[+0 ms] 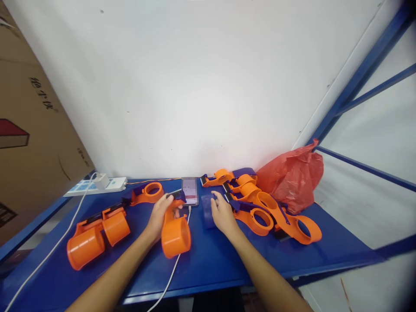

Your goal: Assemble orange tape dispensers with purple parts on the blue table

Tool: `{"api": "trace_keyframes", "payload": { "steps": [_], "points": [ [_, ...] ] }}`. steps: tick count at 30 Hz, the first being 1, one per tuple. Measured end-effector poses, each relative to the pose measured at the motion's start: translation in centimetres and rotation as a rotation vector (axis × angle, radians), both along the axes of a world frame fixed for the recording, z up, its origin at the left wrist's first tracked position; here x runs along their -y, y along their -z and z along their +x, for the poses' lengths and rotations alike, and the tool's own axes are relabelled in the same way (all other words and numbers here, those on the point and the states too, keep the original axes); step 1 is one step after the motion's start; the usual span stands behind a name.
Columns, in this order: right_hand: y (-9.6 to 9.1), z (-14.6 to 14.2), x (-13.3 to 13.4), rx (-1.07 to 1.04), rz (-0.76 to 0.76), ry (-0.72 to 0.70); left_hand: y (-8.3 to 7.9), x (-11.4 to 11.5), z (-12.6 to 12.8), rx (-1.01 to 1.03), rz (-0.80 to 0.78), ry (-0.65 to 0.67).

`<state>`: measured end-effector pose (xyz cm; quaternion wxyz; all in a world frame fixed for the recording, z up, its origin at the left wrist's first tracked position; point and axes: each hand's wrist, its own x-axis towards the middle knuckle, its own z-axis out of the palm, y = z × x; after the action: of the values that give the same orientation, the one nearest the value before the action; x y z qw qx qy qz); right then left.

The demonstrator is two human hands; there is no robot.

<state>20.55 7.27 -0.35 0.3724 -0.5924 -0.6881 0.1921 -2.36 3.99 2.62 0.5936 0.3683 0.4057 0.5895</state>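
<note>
My left hand (160, 215) is closed around the head of an orange tape dispenser (176, 237), whose wide round hub hangs toward me. A dark blue part sits at the top of that dispenser, beside my fingers. To the right, my right hand (222, 214) grips a dark blue, smooth-looking piece (208, 211); its exact kind is unclear against the blue table. Just right of that hand lies a pile of orange tape dispensers (250, 190) with dark blue parts. Between my hands and farther back is a phone (190, 190) with its screen lit.
Orange dispensers (86, 247) lie at the left of the blue table (208, 268), with another dispenser (152, 189) farther back. A white power strip (112, 184), white cable (172, 275), red plastic bag (292, 177) and cardboard box (39, 112) surround the work area. A white wall (201, 86) stands behind.
</note>
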Motion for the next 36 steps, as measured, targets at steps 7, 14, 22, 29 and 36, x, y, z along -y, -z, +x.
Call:
{"api": "trace_keyframes", "payload": {
  "steps": [7, 14, 22, 29, 36],
  "points": [
    [0.0, -0.3, 0.0, 0.334, 0.002, 0.094, 1.3, 0.2, 0.6, -0.19, 0.121, 0.028],
    [-2.0, -1.4, 1.1, 0.606, -0.102, 0.09, 1.5, 0.4, 0.8, -0.228, 0.141, 0.047],
    [-3.9, -1.4, 1.2, 0.427, 0.069, 0.096, 1.5, 0.6, 1.3, -0.285, 0.143, 0.071],
    [-4.1, -2.0, -0.1, -0.058, 0.302, -0.275, 1.6, 0.4, 2.0, -0.321, 0.154, 0.022],
    [-2.5, -1.2, 1.3, 0.025, 0.32, -0.45, 1.8, 0.4, 1.7, -0.342, 0.184, 0.008]
  ]
}}
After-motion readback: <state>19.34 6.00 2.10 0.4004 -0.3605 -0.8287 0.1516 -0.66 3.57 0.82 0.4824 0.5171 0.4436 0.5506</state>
